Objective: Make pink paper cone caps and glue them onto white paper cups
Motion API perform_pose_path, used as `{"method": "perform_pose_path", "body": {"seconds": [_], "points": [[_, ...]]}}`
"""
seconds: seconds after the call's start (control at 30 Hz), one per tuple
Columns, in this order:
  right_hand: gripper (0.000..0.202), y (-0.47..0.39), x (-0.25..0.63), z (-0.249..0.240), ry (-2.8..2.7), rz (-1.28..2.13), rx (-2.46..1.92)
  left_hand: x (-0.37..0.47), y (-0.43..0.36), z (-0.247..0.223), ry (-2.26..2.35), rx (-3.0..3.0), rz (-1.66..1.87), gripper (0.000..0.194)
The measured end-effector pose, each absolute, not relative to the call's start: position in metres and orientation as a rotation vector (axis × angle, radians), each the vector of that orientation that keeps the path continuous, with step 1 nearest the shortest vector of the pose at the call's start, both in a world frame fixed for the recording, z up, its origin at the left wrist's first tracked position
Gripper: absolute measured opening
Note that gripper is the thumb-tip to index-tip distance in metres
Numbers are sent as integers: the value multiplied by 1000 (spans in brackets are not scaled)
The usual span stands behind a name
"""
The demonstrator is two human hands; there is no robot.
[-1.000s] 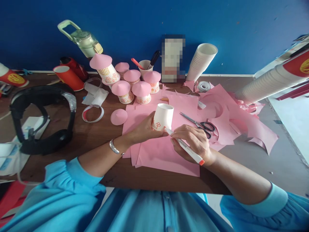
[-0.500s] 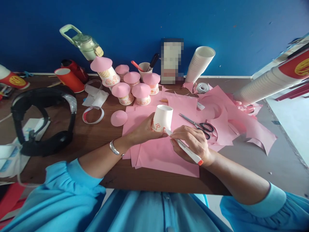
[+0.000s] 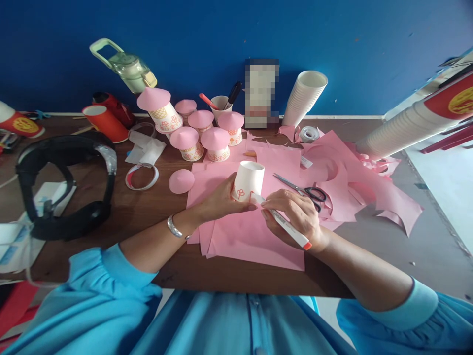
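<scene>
My left hand (image 3: 223, 198) is closed around the lower part of a white paper cup (image 3: 249, 176), over the pink paper. Red-orange flower shapes are drawn along the cup's lower side. In my right hand (image 3: 293, 217) is a white marker pen (image 3: 290, 229) with an orange end, its tip at the cup's side beside a short red line. Pink paper sheets (image 3: 254, 241) lie under both hands. Black-handled scissors (image 3: 301, 188) rest just beyond my right hand. A loose pink paper cone (image 3: 181, 181) sits to the left of the cup.
Several decorated cups with pink cone tops (image 3: 215, 144) stand at the back, near a cup of pens (image 3: 221, 106). Stacks of white cups (image 3: 305, 98), pink offcuts (image 3: 340, 182) and a tape roll (image 3: 309, 134) lie right. At left are a black headset strap (image 3: 66, 187) and a green bottle (image 3: 129, 69).
The red line on the cup's side has grown, with the marker tip shifted slightly up and right. My left hand keeps its hold on the cup. The whole view has shifted very slightly.
</scene>
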State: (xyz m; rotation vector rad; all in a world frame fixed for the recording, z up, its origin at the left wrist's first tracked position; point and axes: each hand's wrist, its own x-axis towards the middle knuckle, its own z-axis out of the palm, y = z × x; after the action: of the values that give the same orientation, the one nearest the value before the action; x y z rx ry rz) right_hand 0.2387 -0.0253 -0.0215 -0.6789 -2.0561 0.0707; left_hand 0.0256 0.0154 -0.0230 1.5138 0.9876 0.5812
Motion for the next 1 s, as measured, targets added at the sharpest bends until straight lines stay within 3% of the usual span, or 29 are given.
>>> {"method": "perform_pose_path", "body": {"seconds": [1.0], "points": [[26, -27, 238, -19, -2039, 51, -711, 25, 15, -27, 938, 1437, 601, 56]]}}
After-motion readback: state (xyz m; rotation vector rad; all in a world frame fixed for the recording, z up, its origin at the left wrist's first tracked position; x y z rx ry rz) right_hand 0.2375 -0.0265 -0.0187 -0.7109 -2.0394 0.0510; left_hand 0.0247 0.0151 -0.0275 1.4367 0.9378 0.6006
